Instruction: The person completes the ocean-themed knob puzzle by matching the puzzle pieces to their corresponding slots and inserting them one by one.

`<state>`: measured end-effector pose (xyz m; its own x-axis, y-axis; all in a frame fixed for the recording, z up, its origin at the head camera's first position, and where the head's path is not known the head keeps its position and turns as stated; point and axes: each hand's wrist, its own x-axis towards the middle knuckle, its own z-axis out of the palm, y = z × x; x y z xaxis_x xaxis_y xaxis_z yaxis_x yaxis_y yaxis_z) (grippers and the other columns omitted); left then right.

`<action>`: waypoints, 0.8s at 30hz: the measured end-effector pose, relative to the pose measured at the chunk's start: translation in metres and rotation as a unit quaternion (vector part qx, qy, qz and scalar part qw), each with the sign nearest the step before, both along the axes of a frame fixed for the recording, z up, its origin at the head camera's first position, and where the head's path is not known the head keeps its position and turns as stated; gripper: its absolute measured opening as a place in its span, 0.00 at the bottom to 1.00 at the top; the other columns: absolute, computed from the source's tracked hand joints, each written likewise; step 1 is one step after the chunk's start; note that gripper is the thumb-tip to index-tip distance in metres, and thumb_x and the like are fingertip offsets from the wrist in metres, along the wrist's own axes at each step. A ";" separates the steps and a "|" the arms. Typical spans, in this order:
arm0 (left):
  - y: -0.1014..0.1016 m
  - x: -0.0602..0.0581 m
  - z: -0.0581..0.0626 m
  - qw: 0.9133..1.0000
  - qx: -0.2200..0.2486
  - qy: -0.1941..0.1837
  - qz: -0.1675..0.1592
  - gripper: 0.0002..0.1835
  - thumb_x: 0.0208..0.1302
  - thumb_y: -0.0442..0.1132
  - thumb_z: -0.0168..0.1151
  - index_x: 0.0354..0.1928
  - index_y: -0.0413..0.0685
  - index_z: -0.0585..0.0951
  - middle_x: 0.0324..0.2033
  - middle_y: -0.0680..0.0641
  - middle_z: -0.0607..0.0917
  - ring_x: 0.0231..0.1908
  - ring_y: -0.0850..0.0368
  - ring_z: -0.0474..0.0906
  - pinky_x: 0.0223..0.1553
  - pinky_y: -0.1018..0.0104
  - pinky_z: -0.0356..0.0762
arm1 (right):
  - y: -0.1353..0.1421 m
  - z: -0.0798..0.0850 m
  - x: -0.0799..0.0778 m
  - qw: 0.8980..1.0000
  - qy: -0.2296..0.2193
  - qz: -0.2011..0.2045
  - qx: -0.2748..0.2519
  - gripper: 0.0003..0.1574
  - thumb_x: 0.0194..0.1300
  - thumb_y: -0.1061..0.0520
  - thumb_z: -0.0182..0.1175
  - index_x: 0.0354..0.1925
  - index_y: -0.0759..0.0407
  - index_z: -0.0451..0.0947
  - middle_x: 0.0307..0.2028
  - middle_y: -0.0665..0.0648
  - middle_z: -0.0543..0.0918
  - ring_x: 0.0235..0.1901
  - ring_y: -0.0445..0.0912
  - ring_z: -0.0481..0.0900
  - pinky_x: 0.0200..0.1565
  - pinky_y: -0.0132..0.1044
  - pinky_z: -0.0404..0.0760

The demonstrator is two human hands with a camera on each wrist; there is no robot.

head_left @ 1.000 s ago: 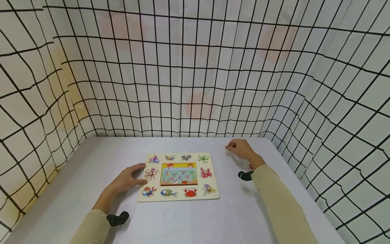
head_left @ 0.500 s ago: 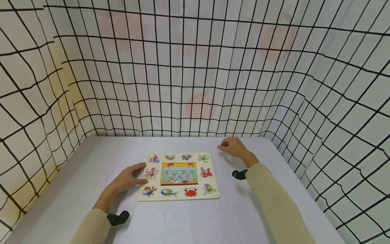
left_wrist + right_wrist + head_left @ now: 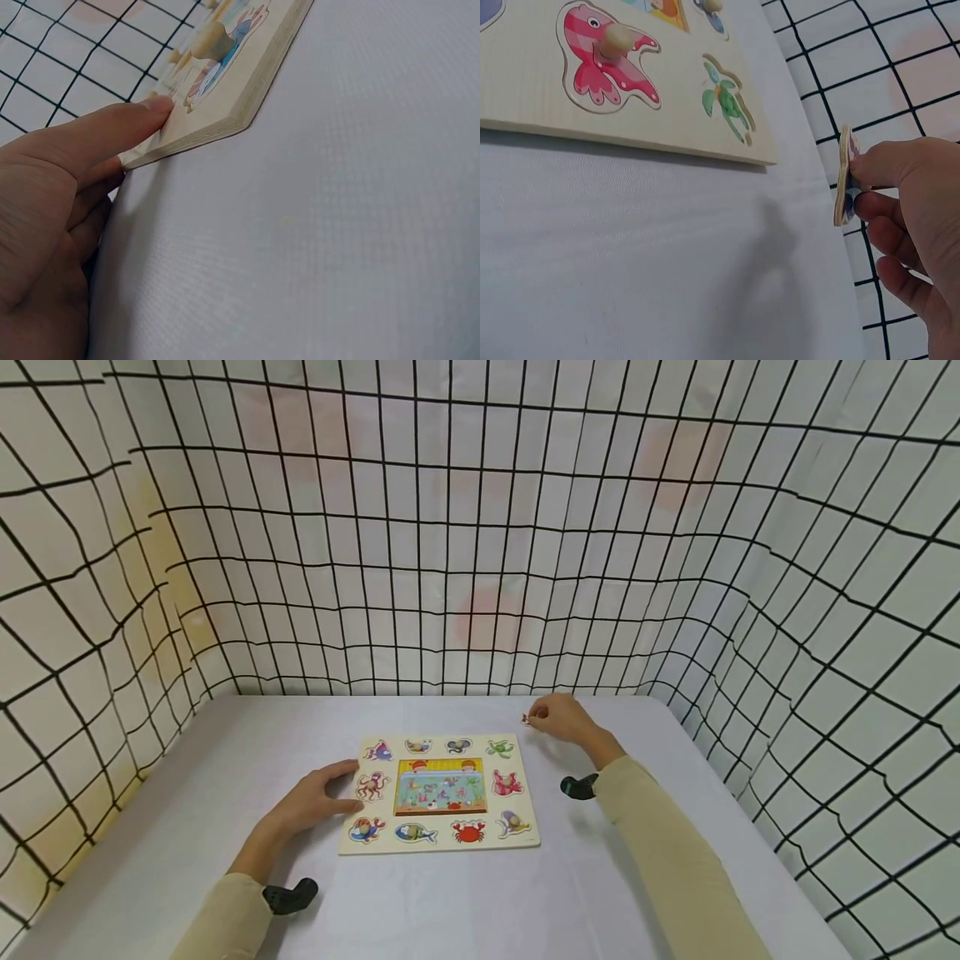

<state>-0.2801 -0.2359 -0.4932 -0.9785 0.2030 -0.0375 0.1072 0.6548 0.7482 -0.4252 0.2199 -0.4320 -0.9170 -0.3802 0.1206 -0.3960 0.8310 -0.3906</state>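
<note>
Fingers of the right hand [image 3: 566, 718] pinched a puzzle piece [image 3: 526, 720] right of centre in the head view; the left hand's [image 3: 309, 797] relaxed fingers touched the puzzle board [image 3: 444, 823], lower centre, on the bench [image 3: 450, 906].

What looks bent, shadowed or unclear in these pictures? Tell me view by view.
Head: grid lines look kinked at both sides, and the piece in the right hand is too small to make out; left wrist: a soft shadow on the tabletop beside the left hand; right wrist: a soft-edged shadow on the tabletop beside the board.
</note>
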 end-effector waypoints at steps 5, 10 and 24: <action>-0.001 0.000 0.000 1.000 0.002 0.002 -0.002 0.46 0.58 0.49 0.78 0.74 0.38 0.69 0.75 0.32 0.64 0.75 0.30 0.52 0.73 0.32 0.49 | -0.013 0.001 0.001 1.000 -0.004 0.013 -0.001 0.08 0.70 0.54 0.65 0.39 0.57 0.88 0.35 0.51 0.86 0.35 0.46 0.79 0.39 0.42 0.81; -0.002 0.000 -0.002 1.000 0.008 0.000 -0.002 0.46 0.58 0.49 0.79 0.74 0.38 0.70 0.74 0.32 0.65 0.76 0.30 0.51 0.73 0.32 0.49 | -0.028 0.005 0.004 1.000 0.001 0.030 0.002 0.08 0.70 0.53 0.65 0.39 0.56 0.87 0.36 0.50 0.86 0.38 0.46 0.81 0.43 0.43 0.82; -0.001 -0.001 -0.002 1.000 0.010 0.000 -0.001 0.46 0.58 0.49 0.79 0.74 0.40 0.69 0.75 0.33 0.64 0.76 0.30 0.51 0.73 0.32 0.49 | -0.063 0.010 0.005 0.996 0.014 0.081 0.026 0.08 0.72 0.53 0.65 0.39 0.54 0.88 0.31 0.46 0.85 0.31 0.42 0.78 0.37 0.37 0.80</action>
<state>-0.2812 -0.2373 -0.4952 -0.9780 0.2059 -0.0330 0.1091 0.6401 0.7605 -0.4206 0.1573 -0.4224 -0.8393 -0.5300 0.1212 -0.5370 0.7735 -0.3367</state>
